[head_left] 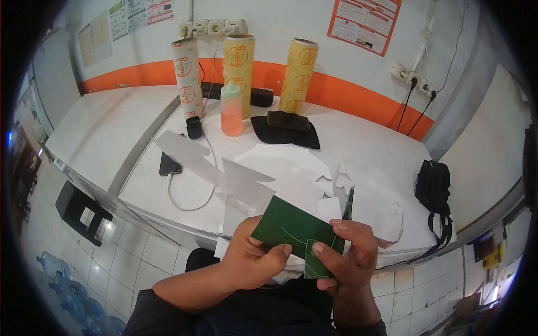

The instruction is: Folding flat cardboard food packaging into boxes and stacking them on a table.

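A dark green sheet of paper or card (290, 222) is held between my hands above the table's front edge. My left hand (262, 260) pinches its lower left part, thumb on top. My right hand (351, 256) grips its right end and presses a smaller green piece (316, 269) with the thumb; pale curved lines show on both. Another dark green piece stands up behind my right fingers, partly hidden. Beyond them, white paper sheets (281, 164) with cut edges lie on the white table, and folded white strips (248, 185) rise near the left hand.
Across the back stand wrapped film rolls (238, 54) and a squeeze bottle (231, 113). A phone (288, 121) rests on a black cap (265, 130). Another phone (170, 164) with a white cable lies left, a black bag (433, 189) right. A black stool (80, 210) stands on the floor.
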### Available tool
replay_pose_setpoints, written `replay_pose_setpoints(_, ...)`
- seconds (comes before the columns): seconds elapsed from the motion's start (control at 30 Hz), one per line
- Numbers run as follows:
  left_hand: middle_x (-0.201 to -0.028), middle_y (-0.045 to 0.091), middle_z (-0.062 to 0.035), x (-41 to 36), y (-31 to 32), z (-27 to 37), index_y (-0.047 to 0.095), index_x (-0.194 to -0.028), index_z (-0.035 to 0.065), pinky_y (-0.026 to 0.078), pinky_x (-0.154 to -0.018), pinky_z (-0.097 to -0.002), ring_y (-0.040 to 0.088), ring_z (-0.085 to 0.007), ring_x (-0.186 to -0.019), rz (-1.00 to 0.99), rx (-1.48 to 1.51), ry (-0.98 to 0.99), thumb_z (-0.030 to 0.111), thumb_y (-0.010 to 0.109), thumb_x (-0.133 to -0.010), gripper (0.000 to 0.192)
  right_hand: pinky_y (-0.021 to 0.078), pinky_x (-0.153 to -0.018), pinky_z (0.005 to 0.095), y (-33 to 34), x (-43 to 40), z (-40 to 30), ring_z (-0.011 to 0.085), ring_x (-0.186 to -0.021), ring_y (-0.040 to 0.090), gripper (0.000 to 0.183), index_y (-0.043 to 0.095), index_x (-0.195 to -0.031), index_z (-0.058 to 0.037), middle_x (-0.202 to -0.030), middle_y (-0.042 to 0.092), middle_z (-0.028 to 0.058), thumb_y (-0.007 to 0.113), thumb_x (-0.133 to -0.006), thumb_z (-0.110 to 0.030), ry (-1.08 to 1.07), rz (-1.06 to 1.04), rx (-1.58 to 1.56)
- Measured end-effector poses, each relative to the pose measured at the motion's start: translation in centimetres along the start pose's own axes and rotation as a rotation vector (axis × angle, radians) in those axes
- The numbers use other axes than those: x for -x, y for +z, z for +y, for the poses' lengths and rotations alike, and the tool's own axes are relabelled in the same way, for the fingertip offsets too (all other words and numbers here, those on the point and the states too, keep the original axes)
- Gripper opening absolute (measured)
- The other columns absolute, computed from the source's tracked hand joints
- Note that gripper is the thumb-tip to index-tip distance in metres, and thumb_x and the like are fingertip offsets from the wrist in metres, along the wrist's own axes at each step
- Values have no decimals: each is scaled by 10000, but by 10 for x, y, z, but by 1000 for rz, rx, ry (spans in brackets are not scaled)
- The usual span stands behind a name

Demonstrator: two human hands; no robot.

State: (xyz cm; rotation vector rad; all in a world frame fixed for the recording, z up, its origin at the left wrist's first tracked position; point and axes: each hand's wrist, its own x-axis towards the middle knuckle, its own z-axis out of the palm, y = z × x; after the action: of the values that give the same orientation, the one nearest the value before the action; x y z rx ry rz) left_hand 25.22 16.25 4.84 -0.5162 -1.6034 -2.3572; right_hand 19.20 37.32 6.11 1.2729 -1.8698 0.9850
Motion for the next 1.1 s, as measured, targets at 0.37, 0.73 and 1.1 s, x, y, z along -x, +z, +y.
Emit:
replay_pose_setpoints(0.37, -1173, 692, -61, -9, 17, -11, 616, -1275, -26, 493, -987, -306, 612, -121, -1139, 33, 307, -79, -29, 535, -1018, 269, 573, -923, 455, -5, 6, 7, 320, -1132, 662, 517, 814, -1143, -170, -1249, 582, 108, 602, -1013, -623, -49, 14, 39)
replay_pose_setpoints(0.73, -1168, 677, -113, -9, 43, 2, 606, -1308, -24, 514, -938, -355, 634, -182, -1041, 60, 80, -310, 94, 593, -1045, 288, 513, -920, 440, 10, 11, 20, 305, -1116, 583, 454, 762, -1302, -233, -1306, 559, 115, 614, -1039, -572, -101, 7, 343)
replay_pose_setpoints(1.1, -1519, 556, -214, -77, 39, -3, 502, -1512, 14, 444, -1150, -497, 514, -378, -1452, -699, -1340, 337, 340, 816, -875, 782, 475, -1004, 439, -78, 77, 127, 313, -1162, 562, 434, 555, -1462, 37, -1290, 517, 210, 435, -1134, -220, 695, 499, 455)
